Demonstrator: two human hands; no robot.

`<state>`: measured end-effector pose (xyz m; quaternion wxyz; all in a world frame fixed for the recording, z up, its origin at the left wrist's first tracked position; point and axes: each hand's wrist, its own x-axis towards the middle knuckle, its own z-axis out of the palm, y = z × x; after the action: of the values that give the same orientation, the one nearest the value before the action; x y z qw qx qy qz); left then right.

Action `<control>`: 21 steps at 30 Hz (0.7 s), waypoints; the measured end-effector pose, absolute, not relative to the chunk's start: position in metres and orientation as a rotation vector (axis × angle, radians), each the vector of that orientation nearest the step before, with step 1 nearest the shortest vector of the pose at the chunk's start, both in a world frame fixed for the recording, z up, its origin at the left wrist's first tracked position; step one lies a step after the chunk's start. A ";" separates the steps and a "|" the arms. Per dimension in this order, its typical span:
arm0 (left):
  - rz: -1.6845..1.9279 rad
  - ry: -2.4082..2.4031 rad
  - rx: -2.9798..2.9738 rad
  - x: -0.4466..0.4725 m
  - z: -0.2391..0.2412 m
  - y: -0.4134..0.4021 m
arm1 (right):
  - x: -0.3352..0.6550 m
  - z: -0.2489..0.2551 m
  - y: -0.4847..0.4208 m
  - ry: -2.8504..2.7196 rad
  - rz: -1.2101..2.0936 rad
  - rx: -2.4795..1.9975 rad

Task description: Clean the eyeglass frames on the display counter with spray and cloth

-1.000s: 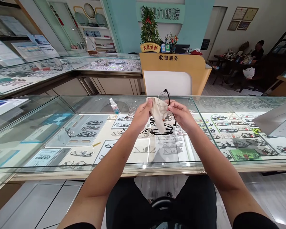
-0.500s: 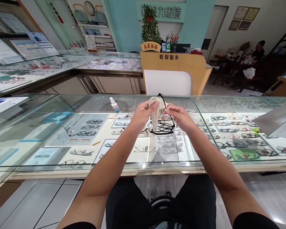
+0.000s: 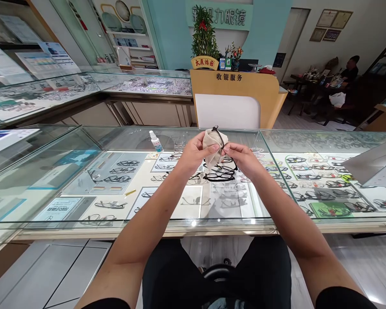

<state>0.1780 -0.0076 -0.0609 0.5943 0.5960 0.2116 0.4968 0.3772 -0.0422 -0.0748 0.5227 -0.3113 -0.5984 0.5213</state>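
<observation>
Both hands are raised over a glass display counter (image 3: 276, 141). My left hand (image 3: 193, 155) is closed on a beige cleaning cloth (image 3: 211, 146), pinching it round a lens of black-framed glasses (image 3: 219, 135). My right hand (image 3: 241, 158) is closed on the same glasses, gripping the frame from the right. The cloth covers most of the lens, so only the top rim and a temple show. More black frames (image 3: 219, 175) lie on the counter just under the hands.
A small white spray bottle (image 3: 155, 141) stands on the glass left of the hands. The case below holds several rows of spectacle frames. A wooden cashier desk (image 3: 238, 96) stands behind the counter. A person sits at a table (image 3: 349, 71) far right.
The cloth, hanging loose a second ago, is now bunched round the lens. The glasses have turned and both hands have drawn slightly closer together.
</observation>
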 end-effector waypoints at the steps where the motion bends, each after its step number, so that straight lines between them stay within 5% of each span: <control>1: 1.144 0.488 1.384 0.179 -0.060 -0.009 | 0.377 -0.075 -0.042 -1.431 1.245 -0.744; 21: 1.209 0.510 1.440 0.185 -0.060 -0.018 | 0.377 -0.077 -0.043 -1.517 1.242 -0.764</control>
<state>0.1846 -0.0178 -0.0596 0.5618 0.6115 0.2165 0.5133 0.3770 -0.0434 -0.0770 0.4958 -0.3152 -0.6260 0.5128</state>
